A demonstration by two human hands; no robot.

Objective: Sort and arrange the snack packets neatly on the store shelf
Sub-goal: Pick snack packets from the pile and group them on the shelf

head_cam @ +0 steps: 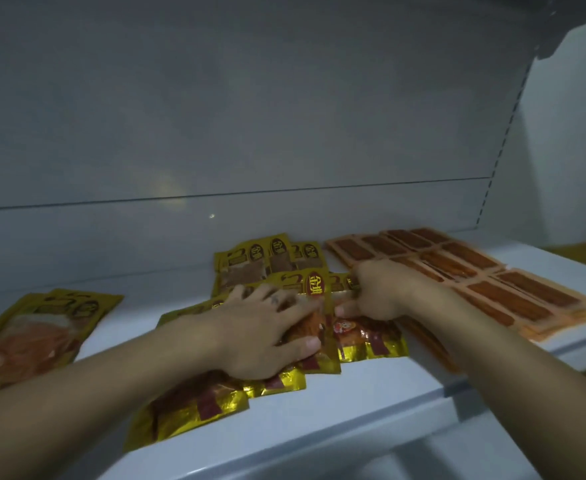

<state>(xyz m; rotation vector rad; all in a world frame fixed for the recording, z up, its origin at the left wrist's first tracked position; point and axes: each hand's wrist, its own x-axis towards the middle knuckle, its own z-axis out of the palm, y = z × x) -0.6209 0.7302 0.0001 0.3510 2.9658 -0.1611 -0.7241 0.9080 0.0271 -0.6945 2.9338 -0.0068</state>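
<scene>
Obs., near to far. The front edge of the white shelf (319, 420) ran across the bottom of the view. Nearest on it lay the gold pile (194, 407), shiny packets overlapping untidily and fanned out at mid-shelf, corners skewed toward the edge.

Your left hand (263, 337) lay over this pile, fingers spread. The thumb sat on the face of the red-label packet (319, 296) and the fingers passed behind it, so you held it between them, tilted up from the rest.

Your right hand (385, 292) was just beside it, fingers curled. The thumb and fingertips pinched the top part of a packet in the gold pile, and the wrist crossed over the neighbouring stock.

Well to the left, apart from the pile, lay the yellow packets (42, 327), flat and stacked. To the right, the orange strip packets (513, 296) lay in neat overlapping rows, touching the pile's right side.

Behind the hands, a back row (260, 258) of gold packets sat close to the rear. Beyond it were the grey back panel (250, 116) and, far right, a slotted post (502, 140).

Lighting was dim and the print was mostly unreadable.
</scene>
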